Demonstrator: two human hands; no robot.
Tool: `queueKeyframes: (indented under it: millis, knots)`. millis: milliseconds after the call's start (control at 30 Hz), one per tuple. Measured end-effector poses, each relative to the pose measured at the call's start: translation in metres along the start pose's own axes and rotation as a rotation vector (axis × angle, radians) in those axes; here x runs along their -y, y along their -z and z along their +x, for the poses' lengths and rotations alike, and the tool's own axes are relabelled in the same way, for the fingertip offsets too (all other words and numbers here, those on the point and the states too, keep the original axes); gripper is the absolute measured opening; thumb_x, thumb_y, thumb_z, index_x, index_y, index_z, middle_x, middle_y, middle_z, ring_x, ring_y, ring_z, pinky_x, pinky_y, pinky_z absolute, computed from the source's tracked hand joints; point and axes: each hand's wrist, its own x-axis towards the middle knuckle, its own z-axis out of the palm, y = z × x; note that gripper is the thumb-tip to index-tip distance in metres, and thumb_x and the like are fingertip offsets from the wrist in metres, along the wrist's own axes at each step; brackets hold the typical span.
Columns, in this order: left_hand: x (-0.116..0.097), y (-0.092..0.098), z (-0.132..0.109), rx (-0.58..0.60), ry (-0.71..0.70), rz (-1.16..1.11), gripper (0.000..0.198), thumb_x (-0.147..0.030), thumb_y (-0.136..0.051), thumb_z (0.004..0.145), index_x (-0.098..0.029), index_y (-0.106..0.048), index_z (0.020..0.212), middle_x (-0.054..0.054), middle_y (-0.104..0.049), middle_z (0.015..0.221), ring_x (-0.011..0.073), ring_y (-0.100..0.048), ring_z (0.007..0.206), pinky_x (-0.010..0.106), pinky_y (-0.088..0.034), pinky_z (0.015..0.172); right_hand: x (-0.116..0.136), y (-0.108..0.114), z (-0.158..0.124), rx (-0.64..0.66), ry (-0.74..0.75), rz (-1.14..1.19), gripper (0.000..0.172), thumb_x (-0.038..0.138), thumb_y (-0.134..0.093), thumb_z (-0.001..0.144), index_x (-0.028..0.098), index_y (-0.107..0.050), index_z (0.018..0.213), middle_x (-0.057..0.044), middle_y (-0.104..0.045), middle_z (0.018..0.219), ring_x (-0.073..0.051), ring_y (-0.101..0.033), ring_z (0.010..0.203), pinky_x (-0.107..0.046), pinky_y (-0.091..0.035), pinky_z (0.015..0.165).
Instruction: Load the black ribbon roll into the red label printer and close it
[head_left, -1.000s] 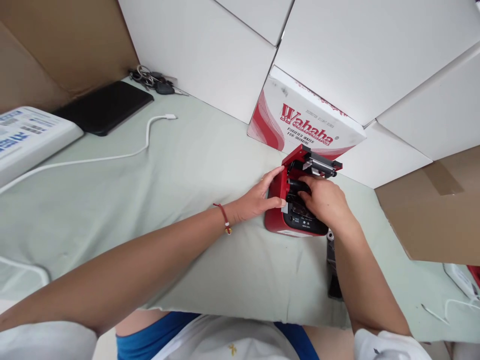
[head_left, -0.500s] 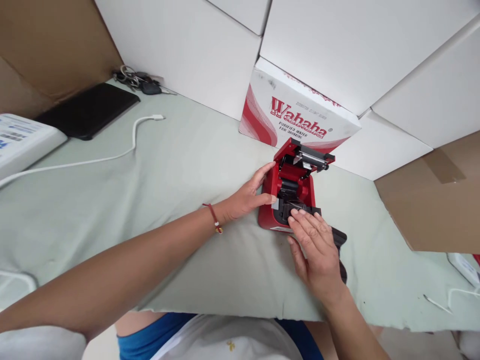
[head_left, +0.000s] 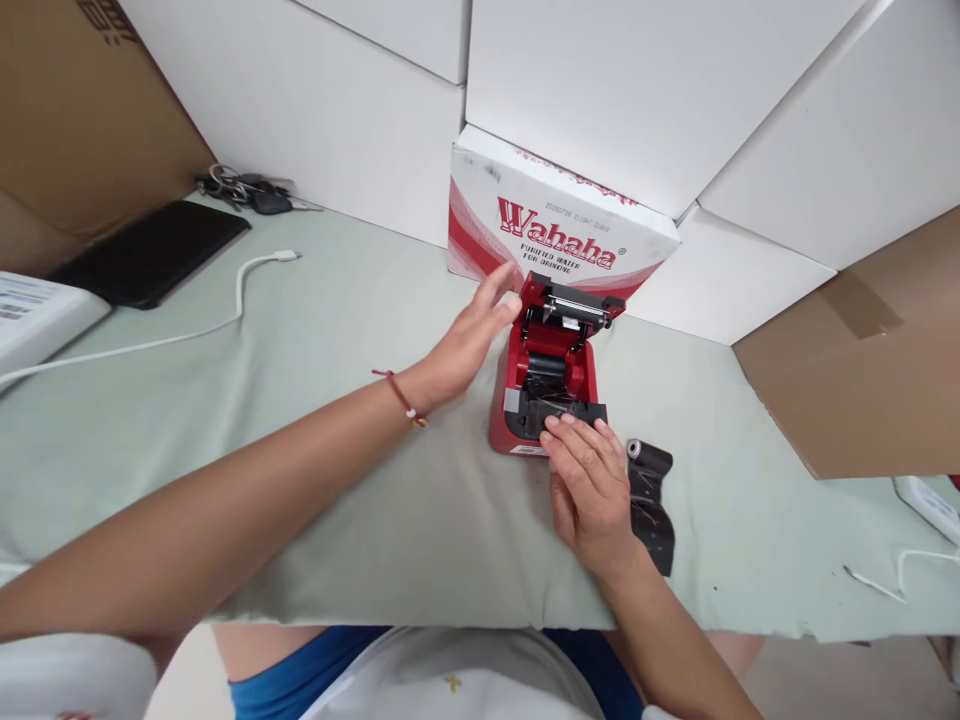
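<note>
A small red printer with its lid raised stands on the pale green cloth in front of me. My left hand hovers beside the lid's left edge, fingers stretched out and apart, holding nothing. My right hand lies at the printer's front, its fingertips resting flat on the black front panel. A dark ribbon strip on a small roll lies on the cloth just right of my right hand.
A red and white Wahaha carton stands right behind the printer, among white boxes. Brown cardboard is at the right. At the left are a black tablet, keys, a white cable and a white device.
My left hand let go of the printer's side and rose toward the lid. My right hand withdrew from inside the printer to its front panel. The ribbon strip now lies uncovered.
</note>
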Motion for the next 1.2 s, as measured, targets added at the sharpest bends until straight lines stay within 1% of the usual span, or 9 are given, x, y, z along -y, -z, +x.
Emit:
queueKeyframes:
  millis: [133,267,367,500,833,933,1033,1133,1200]
  knots:
    - [-0.024,-0.009,0.02,0.016,-0.024,0.031,0.067,-0.071,-0.048,0.11,-0.024,-0.067,0.154,0.01,-0.063,0.168,0.032,-0.052,0.163,0.053,-0.033,0.141,0.0,0.001,0.0,0.002,-0.01,0.004,0.069,0.004,-0.053,0.099,0.027,-0.056,0.164,-0.009,-0.081,0.144,-0.021,-0.07,0.145,-0.046,-0.044,0.132]
    - [-0.039,-0.01,-0.001,0.027,-0.037,0.117,0.067,-0.072,-0.043,0.112,-0.022,-0.084,0.129,0.011,-0.084,0.135,0.0324,-0.072,0.137,0.054,-0.047,0.131,0.001,0.003,0.0,-0.003,-0.016,0.021,0.064,0.003,-0.053,0.101,0.026,-0.059,0.16,-0.008,-0.081,0.143,-0.021,-0.07,0.144,-0.045,-0.043,0.133]
    - [-0.037,-0.003,-0.024,0.114,-0.111,0.191,0.066,-0.068,-0.038,0.115,-0.026,-0.089,0.117,0.007,-0.087,0.129,0.0305,-0.075,0.134,0.053,-0.042,0.136,0.003,0.004,0.0,-0.007,-0.021,0.03,0.061,0.002,-0.055,0.101,0.024,-0.062,0.157,-0.008,-0.082,0.142,-0.02,-0.07,0.144,-0.044,-0.042,0.134]
    - [-0.021,0.006,-0.044,0.202,-0.248,0.245,0.058,-0.062,-0.039,0.117,-0.031,-0.088,0.124,0.006,-0.087,0.131,0.0286,-0.077,0.134,0.055,-0.041,0.136,0.004,0.005,0.0,0.006,-0.042,0.04,0.064,0.002,-0.054,0.1,0.024,-0.059,0.16,-0.008,-0.082,0.141,-0.02,-0.069,0.146,-0.044,-0.042,0.134]
    - [-0.007,0.009,-0.048,0.21,-0.399,0.379,0.038,-0.045,-0.051,0.113,-0.034,-0.085,0.129,0.005,-0.09,0.12,0.0288,-0.083,0.123,0.052,-0.048,0.121,0.003,0.004,0.0,-0.014,-0.05,0.053,0.063,0.0,-0.056,0.098,0.024,-0.064,0.156,-0.007,-0.085,0.133,-0.019,-0.072,0.14,-0.041,-0.043,0.132]
    - [-0.007,0.011,-0.05,0.264,-0.382,0.39,0.035,-0.042,-0.061,0.107,-0.035,-0.081,0.135,0.007,-0.088,0.127,0.0311,-0.079,0.129,0.054,-0.047,0.125,0.002,0.005,-0.001,0.001,-0.051,0.042,0.064,0.002,-0.056,0.099,0.027,-0.063,0.158,-0.007,-0.085,0.135,-0.02,-0.073,0.14,-0.043,-0.045,0.13]
    - [-0.003,0.01,-0.054,0.287,-0.308,0.317,0.046,-0.042,-0.064,0.105,-0.035,-0.071,0.149,0.009,-0.077,0.151,0.0343,-0.064,0.151,0.058,-0.039,0.135,0.001,0.006,-0.002,0.013,-0.04,0.037,0.063,0.002,-0.055,0.1,0.027,-0.062,0.158,-0.007,-0.084,0.138,-0.021,-0.072,0.142,-0.044,-0.046,0.13]
    - [0.008,0.006,-0.057,0.188,-0.16,0.147,0.08,-0.049,-0.077,0.096,-0.038,-0.047,0.17,0.006,-0.039,0.186,0.0365,-0.027,0.177,0.06,-0.016,0.146,0.0,0.006,-0.003,0.016,-0.034,0.04,0.063,0.001,-0.055,0.1,0.026,-0.063,0.157,-0.008,-0.083,0.139,-0.021,-0.071,0.143,-0.045,-0.046,0.13]
    - [0.017,0.002,-0.058,0.15,-0.021,0.02,0.11,-0.051,-0.086,0.087,-0.042,-0.026,0.178,0.001,-0.012,0.194,0.0365,-0.003,0.182,0.061,-0.005,0.147,0.0,0.007,-0.002,0.012,-0.034,0.042,0.065,0.002,-0.054,0.1,0.027,-0.061,0.159,-0.008,-0.083,0.14,-0.021,-0.071,0.142,-0.045,-0.047,0.129]
